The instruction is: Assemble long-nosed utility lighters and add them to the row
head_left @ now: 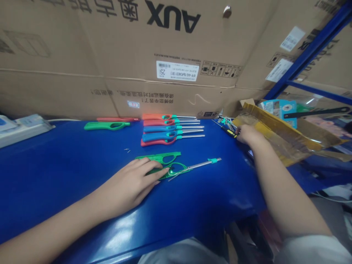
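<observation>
On the blue table, my left hand (140, 176) presses thumb and fingers onto an opened green lighter casing (180, 168). A metal lighter tube (203, 164) with a teal collar runs out of that casing to the right. The other green casing half (165, 157) lies just behind, partly under my fingers. At the right, my right hand (249, 134) is closed at the handle end of a black-and-yellow screwdriver (228, 131), whose shaft points to the back left. My fingertips there are partly hidden.
Several red and blue long lighters (159, 129) lie in a row behind. A green casing (106, 126) and tiny metal pins (127, 150) are to the left. A taped cardboard box (264, 128), small loose parts (227, 121), a power strip (26, 128) and a cardboard wall (110, 55) border the table.
</observation>
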Available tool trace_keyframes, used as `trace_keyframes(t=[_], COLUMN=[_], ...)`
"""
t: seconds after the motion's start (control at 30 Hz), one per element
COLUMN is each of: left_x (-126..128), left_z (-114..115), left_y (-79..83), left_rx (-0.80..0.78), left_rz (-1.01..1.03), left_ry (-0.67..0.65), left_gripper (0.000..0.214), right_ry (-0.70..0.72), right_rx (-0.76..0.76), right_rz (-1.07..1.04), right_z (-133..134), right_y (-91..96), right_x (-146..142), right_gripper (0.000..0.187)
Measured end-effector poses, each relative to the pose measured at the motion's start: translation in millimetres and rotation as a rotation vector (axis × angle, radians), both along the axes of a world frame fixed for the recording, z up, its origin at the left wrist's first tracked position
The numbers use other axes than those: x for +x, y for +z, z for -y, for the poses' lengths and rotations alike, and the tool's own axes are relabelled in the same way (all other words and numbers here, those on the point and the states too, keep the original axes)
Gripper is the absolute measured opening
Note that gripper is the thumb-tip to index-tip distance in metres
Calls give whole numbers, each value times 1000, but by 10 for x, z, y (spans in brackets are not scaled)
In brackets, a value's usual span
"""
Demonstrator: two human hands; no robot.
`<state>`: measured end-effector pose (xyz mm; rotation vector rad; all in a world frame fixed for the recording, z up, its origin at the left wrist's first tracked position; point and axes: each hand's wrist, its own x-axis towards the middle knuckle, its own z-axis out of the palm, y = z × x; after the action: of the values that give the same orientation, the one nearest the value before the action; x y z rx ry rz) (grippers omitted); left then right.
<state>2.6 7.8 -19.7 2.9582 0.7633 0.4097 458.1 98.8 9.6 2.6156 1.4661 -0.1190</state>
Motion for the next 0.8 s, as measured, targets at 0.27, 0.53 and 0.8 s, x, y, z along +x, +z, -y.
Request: trace_keyframes(t=[0.27,0.53,0.8], left_x=[-5,-3,21], left_z=[-3,-4,19], left_y=[-11,-16,32], left_rx=[16,16,-36], left_rz=[-8,-16,8], left_ry=[1,10,38], left_gripper=[40,41,39], right_ry=[-49,-6,444], right_rx=[23,437,529], right_rz=[-24,-148,-784], right_z=[6,47,238], right_y=[23,178,88], right_x=[38,-54,-856], right_gripper=[33,4,15])
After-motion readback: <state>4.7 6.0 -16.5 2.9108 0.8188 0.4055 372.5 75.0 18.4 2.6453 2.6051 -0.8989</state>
